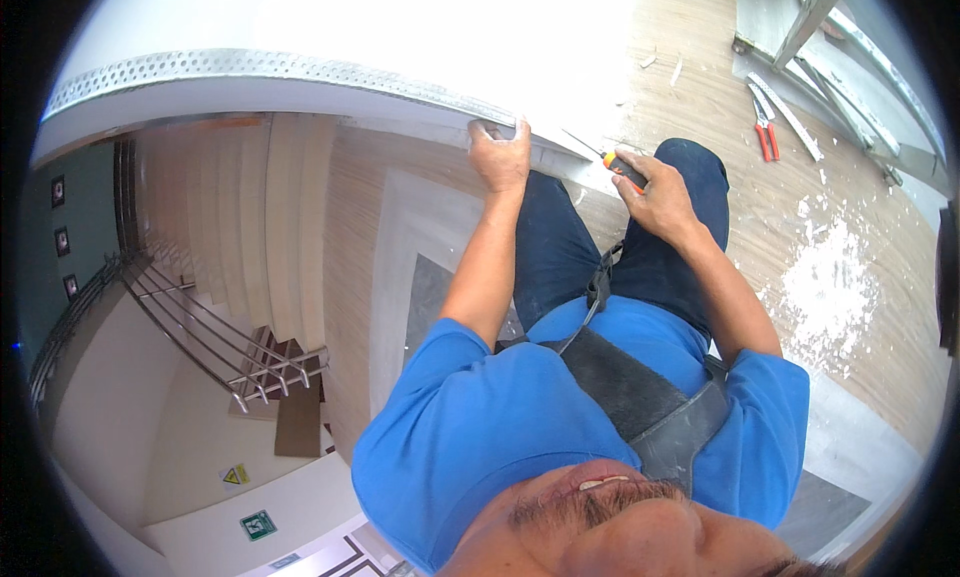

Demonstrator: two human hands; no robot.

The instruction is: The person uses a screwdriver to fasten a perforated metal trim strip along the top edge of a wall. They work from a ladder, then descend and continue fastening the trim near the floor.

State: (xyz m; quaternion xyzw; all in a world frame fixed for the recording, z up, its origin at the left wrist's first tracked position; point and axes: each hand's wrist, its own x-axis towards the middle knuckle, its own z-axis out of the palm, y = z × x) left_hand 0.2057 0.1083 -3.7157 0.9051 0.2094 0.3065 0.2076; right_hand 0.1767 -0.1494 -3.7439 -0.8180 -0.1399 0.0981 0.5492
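Note:
A long perforated metal corner bead [250, 67] runs along the edge of a white wall panel [400, 17], reaching from the far left to in front of my knees. My left hand [500, 159] is closed on that edge near the bead's right end, with thumb and fingertips on it. In my right hand [658, 199] is a screwdriver [624, 169] with a black and orange handle and a thin shaft. Its shaft points left and away from me, toward the panel's end. I cannot tell whether the tip touches the bead.
On the wood-look floor to the right lie red-handled snips [766, 137] and a cut perforated strip [790, 117]. White plaster debris [830, 287] is scattered nearer me. A metal scaffold frame [850, 87] stands far right. Stair railings [200, 327] and a stairwell are at the left.

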